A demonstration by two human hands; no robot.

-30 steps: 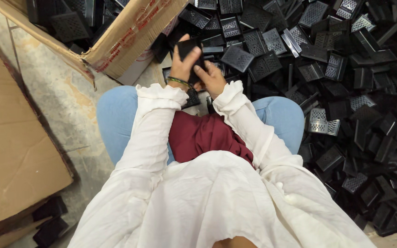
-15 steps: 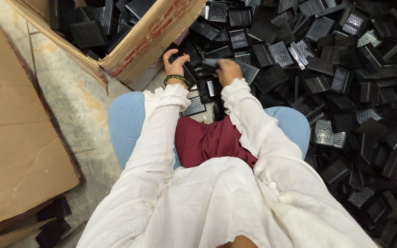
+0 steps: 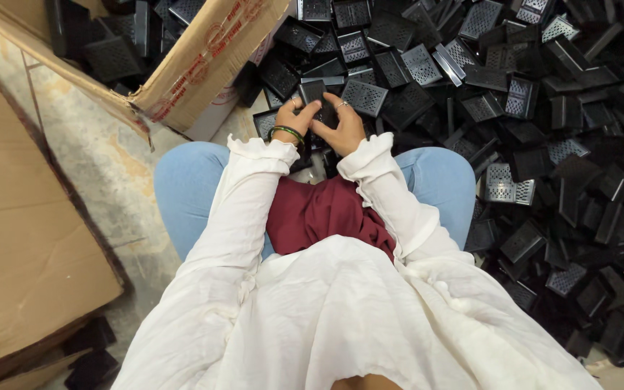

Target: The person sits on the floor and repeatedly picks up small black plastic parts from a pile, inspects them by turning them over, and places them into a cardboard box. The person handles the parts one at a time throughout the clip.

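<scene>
hands (image 3: 319, 123) drawn back, gripping black tray (image 3: 315, 92)

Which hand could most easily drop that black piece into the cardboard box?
Probably the left hand. It grips the black perforated piece together with the right hand, but the open cardboard box sits on the left side, so the right would have to cross over.

The black part (image 3: 317, 97) is mostly hidden between both hands, and the pile (image 3: 557, 144) runs past the edges.
</scene>
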